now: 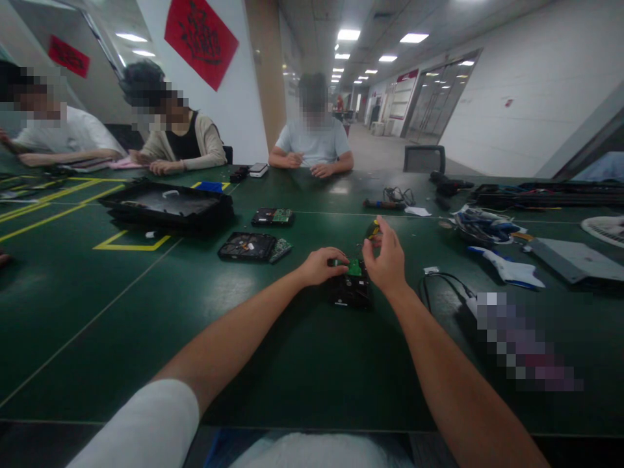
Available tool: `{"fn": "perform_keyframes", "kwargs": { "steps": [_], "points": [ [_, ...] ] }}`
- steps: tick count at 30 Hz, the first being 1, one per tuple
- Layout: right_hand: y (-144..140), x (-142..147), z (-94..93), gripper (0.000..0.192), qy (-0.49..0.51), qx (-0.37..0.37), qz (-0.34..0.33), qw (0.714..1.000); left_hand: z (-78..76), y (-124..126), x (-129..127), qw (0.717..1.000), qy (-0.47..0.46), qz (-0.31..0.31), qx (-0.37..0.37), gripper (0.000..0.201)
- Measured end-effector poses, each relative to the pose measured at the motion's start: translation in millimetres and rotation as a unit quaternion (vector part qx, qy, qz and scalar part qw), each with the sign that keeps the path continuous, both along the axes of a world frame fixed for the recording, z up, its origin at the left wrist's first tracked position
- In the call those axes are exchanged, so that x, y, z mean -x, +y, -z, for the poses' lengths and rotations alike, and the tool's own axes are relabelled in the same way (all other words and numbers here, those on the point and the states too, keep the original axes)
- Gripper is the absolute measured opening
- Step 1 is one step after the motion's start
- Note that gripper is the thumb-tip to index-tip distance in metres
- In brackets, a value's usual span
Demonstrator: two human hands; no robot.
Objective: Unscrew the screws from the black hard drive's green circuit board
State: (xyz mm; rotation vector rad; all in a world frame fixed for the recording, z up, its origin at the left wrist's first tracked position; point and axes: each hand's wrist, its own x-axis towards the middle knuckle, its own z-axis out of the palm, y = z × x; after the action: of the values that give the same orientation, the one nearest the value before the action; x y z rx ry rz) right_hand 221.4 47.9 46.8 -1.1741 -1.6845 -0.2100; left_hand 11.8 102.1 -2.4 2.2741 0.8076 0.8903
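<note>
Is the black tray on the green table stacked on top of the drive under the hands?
No, the black tray sits far left of the drive.
</note>
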Motion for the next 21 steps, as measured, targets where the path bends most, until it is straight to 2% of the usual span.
{"fn": "perform_keyframes", "kwargs": {
  "steps": [21],
  "points": [
    [0.8,-0.5,0.5,0.064,-0.003,-0.003,-0.021,1.0,-0.1,-0.9,0.3,1.0,-0.001,-0.007,-0.003,0.028]
  ]
}}
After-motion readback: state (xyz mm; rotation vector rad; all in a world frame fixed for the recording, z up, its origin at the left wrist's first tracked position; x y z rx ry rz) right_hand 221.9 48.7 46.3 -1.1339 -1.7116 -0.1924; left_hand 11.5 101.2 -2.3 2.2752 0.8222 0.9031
